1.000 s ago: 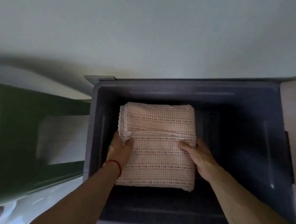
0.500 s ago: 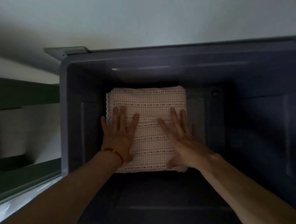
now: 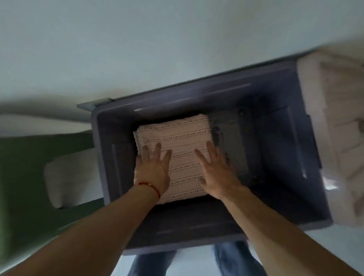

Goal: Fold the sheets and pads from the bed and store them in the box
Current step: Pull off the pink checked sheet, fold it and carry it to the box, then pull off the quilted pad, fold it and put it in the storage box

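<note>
A folded pink woven pad [image 3: 183, 138] lies flat on the bottom of the dark grey plastic box [image 3: 312, 199], toward its left side. My left hand [image 3: 153, 168], with a red string at the wrist, lies flat on the pad's left part with fingers spread and straight. My right hand [image 3: 215, 171] is spread over the pad's right edge, fingers straight. Neither hand grips anything. The picture is blurred by motion.
A green surface [image 3: 23, 171] with a white pillow-like roll [image 3: 69, 180] lies to the left of the box. A pale wooden piece of furniture [image 3: 346, 125] stands right of it. A white wall [image 3: 160, 41] is behind. My jeans-clad legs [image 3: 239, 265] show below the box.
A second ago both hands gripped the pad's sides while lowering it. They then let go and flattened on top. Now the view has pulled back and tilted; the hands stay flat.
</note>
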{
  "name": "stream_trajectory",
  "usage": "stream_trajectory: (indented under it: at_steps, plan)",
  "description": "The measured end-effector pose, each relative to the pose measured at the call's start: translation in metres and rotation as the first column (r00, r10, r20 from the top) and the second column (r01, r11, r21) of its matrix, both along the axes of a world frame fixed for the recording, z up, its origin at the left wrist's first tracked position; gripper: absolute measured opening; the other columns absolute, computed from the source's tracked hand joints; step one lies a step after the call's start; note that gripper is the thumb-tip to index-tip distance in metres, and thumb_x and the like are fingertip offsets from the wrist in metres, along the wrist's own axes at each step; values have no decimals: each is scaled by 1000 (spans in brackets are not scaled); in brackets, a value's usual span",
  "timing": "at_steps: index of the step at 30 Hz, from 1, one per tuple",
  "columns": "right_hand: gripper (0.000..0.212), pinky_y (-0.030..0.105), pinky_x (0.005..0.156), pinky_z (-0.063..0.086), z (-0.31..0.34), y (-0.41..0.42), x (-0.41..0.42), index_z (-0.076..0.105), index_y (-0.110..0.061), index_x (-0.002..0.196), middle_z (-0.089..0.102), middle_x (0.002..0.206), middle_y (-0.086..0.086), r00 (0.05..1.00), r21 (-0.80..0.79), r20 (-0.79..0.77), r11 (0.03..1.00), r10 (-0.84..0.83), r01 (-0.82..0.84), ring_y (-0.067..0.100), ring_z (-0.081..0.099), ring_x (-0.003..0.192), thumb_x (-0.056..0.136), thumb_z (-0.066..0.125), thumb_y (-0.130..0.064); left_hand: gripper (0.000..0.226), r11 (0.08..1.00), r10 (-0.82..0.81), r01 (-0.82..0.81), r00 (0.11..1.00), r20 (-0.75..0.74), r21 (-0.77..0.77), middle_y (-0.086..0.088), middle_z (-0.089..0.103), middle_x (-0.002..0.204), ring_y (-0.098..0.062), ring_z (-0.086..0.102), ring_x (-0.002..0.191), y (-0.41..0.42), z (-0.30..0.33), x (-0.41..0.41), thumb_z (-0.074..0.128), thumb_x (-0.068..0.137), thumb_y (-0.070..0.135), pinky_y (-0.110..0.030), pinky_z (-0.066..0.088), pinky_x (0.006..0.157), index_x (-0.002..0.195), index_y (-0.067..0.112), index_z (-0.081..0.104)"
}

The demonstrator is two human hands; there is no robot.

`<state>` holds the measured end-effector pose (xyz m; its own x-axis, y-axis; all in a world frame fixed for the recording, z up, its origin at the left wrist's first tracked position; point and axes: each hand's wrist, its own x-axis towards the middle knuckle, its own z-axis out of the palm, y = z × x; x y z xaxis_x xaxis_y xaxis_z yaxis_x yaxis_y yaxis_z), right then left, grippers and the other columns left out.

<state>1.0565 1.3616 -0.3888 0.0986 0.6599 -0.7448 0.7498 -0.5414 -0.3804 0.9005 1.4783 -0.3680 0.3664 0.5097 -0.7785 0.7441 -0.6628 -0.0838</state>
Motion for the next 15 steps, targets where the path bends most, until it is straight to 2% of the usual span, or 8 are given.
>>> stream_trajectory:
  at_steps: [2, 4, 7, 8, 11, 12, 14, 15]
  plan:
    - [75, 52, 118, 34, 73, -21, 7, 14, -29, 163, -3, 171, 7, 976, 118, -18, 969, -218, 218, 32, 15, 155, 102, 58, -34, 76, 995, 91, -84, 977, 193, -44, -8, 7, 169, -35, 11, 154, -11, 76, 26, 54, 93, 22, -53, 27, 119, 159, 29, 17]
    - [60, 43, 115, 39, 154, -43, 19, 35, -22, 156, 22, 166, 9, 912, 206, -50, 889, -407, 408, 29, 36, 147, 101, 59, -28, 69, 986, 166, -139, 903, 395, -97, -7, 20, 166, -29, 19, 152, -19, 164, 54, 57, 89, 13, -46, 32, 118, 153, 26, 35]
    - [43, 29, 109, 42, 281, -84, 42, 53, -19, 141, 49, 147, 1, 769, 303, -105, 717, -630, 628, 19, 53, 132, 99, 62, -19, 51, 987, 140, -65, 793, 594, -146, -4, 34, 160, -22, 27, 148, -33, 294, 96, 56, 93, 8, -28, 21, 119, 142, 20, 52]
    - [39, 28, 104, 46, 315, -94, 51, 56, -21, 138, 54, 138, -4, 727, 335, -130, 661, -674, 672, 14, 58, 124, 99, 62, -19, 46, 983, 147, -41, 752, 643, -177, -3, 39, 156, -21, 31, 146, -37, 325, 108, 55, 95, 9, -25, 21, 118, 139, 18, 55]
    - [34, 26, 93, 52, 451, -137, 68, 58, -24, 135, 60, 127, -9, 559, 448, -181, 439, -809, 779, 6, 63, 108, 101, 60, -21, 37, 976, 75, 115, 620, 781, -185, 0, 57, 135, -18, 49, 128, -64, 448, 147, 57, 90, 6, -29, 37, 111, 126, 17, 64]
    - [32, 22, 91, 51, 491, -155, 70, 59, -25, 132, 62, 126, -10, 512, 488, -187, 373, -838, 789, 5, 63, 106, 101, 60, -20, 35, 969, 64, 163, 555, 829, -184, 1, 60, 128, -16, 54, 119, -78, 482, 156, 58, 90, 5, -26, 40, 105, 122, 17, 66]
    - [28, 16, 88, 51, 555, -184, 72, 62, -31, 125, 65, 121, -15, 440, 595, -192, 252, -878, 763, 1, 64, 101, 100, 60, -17, 31, 940, 75, 257, 488, 870, -225, 4, 64, 120, -11, 57, 101, -107, 539, 176, 61, 89, 5, -16, 38, 92, 116, 19, 67]
    - [28, 14, 87, 51, 594, -212, 69, 62, -34, 122, 65, 119, -18, 378, 631, -176, 190, -909, 752, 0, 65, 99, 100, 61, -16, 30, 914, 83, 322, 447, 891, -247, 6, 64, 119, -11, 57, 98, -133, 571, 190, 62, 89, 6, -13, 37, 89, 114, 20, 68]
